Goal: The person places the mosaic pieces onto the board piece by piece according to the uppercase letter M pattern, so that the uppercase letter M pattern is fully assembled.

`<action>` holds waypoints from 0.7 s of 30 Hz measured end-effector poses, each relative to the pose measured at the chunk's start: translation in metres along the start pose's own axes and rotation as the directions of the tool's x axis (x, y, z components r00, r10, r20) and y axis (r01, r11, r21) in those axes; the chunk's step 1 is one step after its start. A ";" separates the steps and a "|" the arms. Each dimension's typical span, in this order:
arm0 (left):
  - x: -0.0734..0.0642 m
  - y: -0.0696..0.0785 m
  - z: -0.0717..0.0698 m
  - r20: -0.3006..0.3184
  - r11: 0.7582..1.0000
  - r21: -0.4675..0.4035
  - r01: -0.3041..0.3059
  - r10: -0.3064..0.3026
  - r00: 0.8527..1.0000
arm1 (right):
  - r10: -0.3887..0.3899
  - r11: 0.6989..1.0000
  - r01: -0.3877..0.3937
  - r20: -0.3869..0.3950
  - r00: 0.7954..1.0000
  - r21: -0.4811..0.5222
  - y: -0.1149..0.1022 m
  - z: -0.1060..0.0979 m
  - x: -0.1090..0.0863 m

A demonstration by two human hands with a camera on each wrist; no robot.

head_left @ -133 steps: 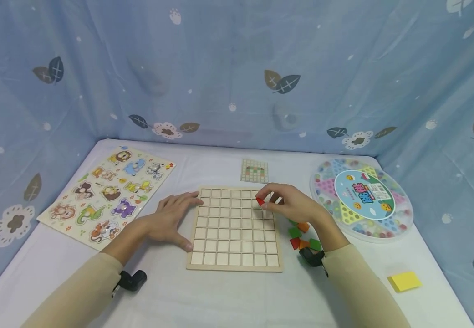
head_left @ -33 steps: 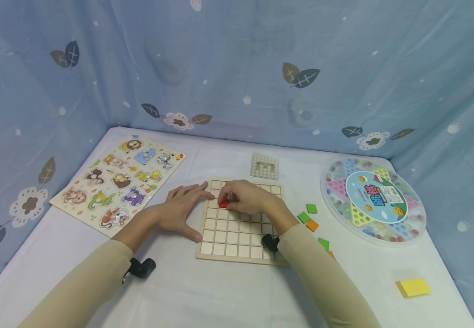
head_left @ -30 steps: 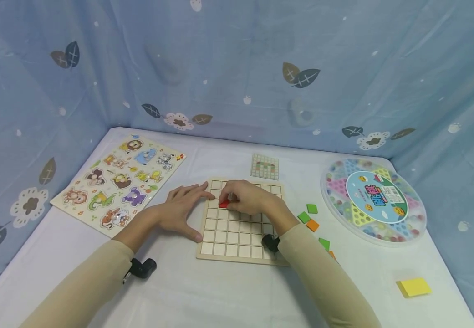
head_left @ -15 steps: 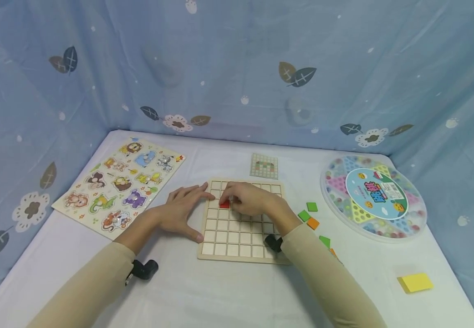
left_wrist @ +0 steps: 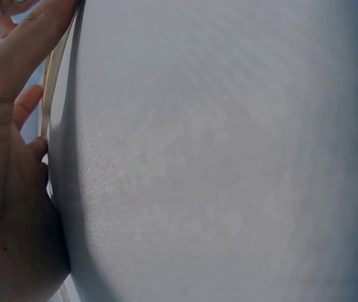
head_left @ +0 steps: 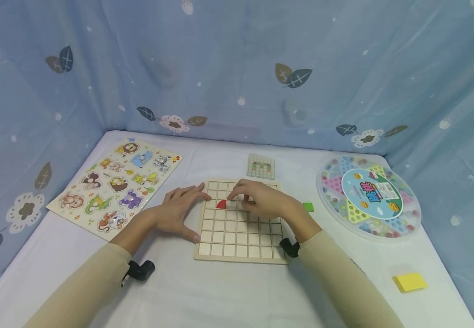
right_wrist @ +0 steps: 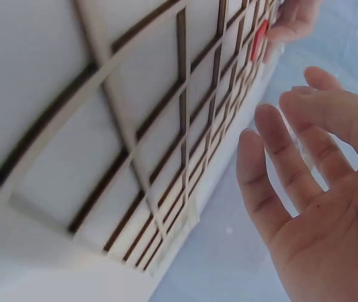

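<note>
A red quarter-round tile (head_left: 221, 204) lies in a square of the wooden grid board (head_left: 224, 224), near its upper left. My right hand (head_left: 263, 200) hovers over the board just right of that tile, fingers relaxed and apart. In the right wrist view, the right hand (right_wrist: 330, 226) holds nothing, and the red tile (right_wrist: 258, 41) shows farther along the grid. My left hand (head_left: 177, 214) rests at the board's left edge, with spread fingertips and thumb touching the rim. The left wrist view shows this hand (left_wrist: 9, 189) low beside the white cloth.
A pattern card (head_left: 261, 166) lies behind the board. Right of it are a green tile (head_left: 308, 207), a round marble game box (head_left: 392, 230) and a yellow block (head_left: 410, 282). An animal puzzle (head_left: 111, 187) lies at left. My right arm hides the other loose tiles.
My right hand carried the red tile from the board's right side to its upper left, released it there, and has drawn back slightly rightward. The left hand stays at the board's edge.
</note>
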State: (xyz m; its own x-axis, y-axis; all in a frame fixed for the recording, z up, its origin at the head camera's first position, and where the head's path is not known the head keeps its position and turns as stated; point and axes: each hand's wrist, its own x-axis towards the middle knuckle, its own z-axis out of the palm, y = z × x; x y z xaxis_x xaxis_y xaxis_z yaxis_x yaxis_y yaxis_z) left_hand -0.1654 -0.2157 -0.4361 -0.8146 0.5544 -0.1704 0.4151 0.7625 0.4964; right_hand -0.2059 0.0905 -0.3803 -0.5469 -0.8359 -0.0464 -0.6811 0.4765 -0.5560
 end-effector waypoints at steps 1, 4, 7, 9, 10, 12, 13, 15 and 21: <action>0.000 0.000 0.000 -0.005 1.000 -0.006 -0.002 0.002 1.000 | 0.000 1.000 0.000 -0.011 1.000 0.004 0.001 -0.002 -0.004; 0.001 0.002 0.001 -0.008 1.000 -0.014 -0.004 0.004 1.000 | 0.021 0.999 -0.020 -0.033 0.999 0.028 0.005 -0.006 -0.015; 0.001 0.002 0.000 -0.001 1.000 -0.016 0.004 -0.004 1.000 | 0.046 0.997 -0.043 -0.049 0.998 0.061 0.009 -0.009 -0.024; 0.000 0.002 -0.001 0.000 1.000 -0.020 0.012 -0.012 1.000 | 0.060 0.996 -0.055 -0.066 0.996 0.072 0.012 -0.012 -0.030; -0.001 0.002 -0.002 -0.001 1.000 -0.020 0.016 -0.016 1.000 | 0.063 0.996 -0.057 -0.079 0.995 0.075 0.012 -0.013 -0.033; -0.001 0.001 -0.003 -0.003 1.000 -0.021 0.018 -0.018 1.000 | 0.069 0.995 -0.061 -0.107 0.992 0.075 0.015 -0.016 -0.039; -0.001 0.001 -0.004 -0.002 1.000 -0.023 0.016 -0.016 1.000 | 0.073 0.995 -0.065 -0.120 0.990 0.075 0.017 -0.018 -0.043; 0.000 0.001 -0.004 -0.002 1.000 -0.021 0.007 -0.007 1.000 | 0.077 0.995 -0.067 -0.145 0.986 0.071 0.021 -0.020 -0.051; 0.000 0.000 0.001 -0.006 1.000 -0.019 -0.007 0.007 1.000 | 0.085 0.993 -0.065 -0.206 0.975 0.102 0.035 -0.018 -0.072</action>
State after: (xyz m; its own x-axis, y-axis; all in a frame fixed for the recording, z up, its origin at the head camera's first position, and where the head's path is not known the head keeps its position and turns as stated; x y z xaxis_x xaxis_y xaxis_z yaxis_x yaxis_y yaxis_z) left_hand -0.1653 -0.2158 -0.4369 -0.8141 0.5576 -0.1622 0.4129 0.7522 0.5135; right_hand -0.1992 0.1725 -0.3813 -0.6915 -0.7181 0.0780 -0.5904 0.4997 -0.6339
